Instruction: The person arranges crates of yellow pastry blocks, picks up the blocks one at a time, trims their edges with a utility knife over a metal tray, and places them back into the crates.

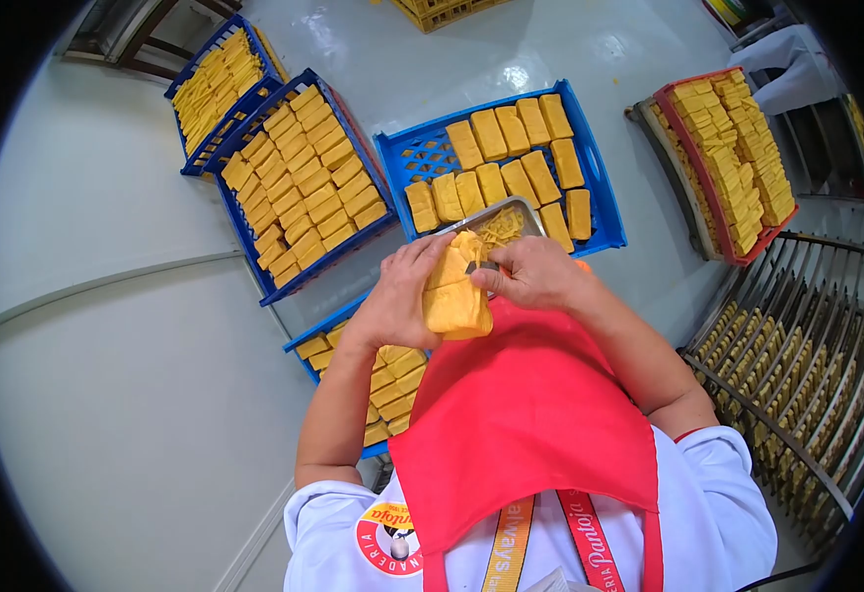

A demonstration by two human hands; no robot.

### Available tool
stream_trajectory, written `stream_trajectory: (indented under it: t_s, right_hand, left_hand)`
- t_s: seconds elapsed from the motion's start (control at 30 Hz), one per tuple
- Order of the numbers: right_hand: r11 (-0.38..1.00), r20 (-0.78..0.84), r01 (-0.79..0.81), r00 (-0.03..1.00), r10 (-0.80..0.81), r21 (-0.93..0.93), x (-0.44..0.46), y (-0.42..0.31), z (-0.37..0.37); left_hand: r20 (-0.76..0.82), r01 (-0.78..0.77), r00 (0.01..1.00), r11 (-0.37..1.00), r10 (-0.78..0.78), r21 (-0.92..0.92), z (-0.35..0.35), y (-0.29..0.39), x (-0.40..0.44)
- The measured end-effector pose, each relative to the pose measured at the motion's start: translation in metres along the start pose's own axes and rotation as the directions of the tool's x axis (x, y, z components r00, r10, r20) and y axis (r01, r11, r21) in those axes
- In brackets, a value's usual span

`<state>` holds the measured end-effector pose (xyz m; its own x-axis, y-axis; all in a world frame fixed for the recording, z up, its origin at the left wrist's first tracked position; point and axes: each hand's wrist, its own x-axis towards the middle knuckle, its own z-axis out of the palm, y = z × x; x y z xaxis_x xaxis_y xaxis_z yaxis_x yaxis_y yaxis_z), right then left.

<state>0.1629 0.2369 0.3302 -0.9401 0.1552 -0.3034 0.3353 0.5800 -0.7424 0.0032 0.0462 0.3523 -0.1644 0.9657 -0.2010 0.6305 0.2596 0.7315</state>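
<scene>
My left hand point(399, 292) is wrapped round the left side of a yellow bread loaf point(454, 308), held up in front of the red apron. The loaf has a crease across its middle and a ragged upper end. My right hand point(538, 272) is closed on a small knife point(478, 265), its short dark blade lying against the loaf's upper part. Most of the knife's handle is hidden in my fingers. Just beyond my hands is a metal tray point(525, 203) with thin yellow crust trimmings point(500, 228) in it.
A blue crate point(604, 212) of spaced loaves lies ahead. Fuller blue crates stand to the left point(373, 170) and under my left arm point(305, 347). A red crate point(671, 113) of yellow slices is at the right, above a metal rack point(797, 380) holding bread pieces.
</scene>
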Motion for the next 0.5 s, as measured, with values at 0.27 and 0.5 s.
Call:
stream_trajectory:
  t_s: [0.27, 0.5]
  right_hand:
    - [0.872, 0.127, -0.263, 0.965, 0.231, 0.412, 0.007, 0.027, 0.017]
    - [0.967, -0.058, -0.136, 0.987, 0.151, 0.215, 0.005, 0.002, 0.012]
  left_hand:
    - [0.045, 0.068, 0.998, 0.793, -0.051, -0.605, 0.014, -0.038, -0.011]
    - [0.044, 0.070, 0.998, 0.734, -0.055, -0.675, 0.015, -0.034, -0.020]
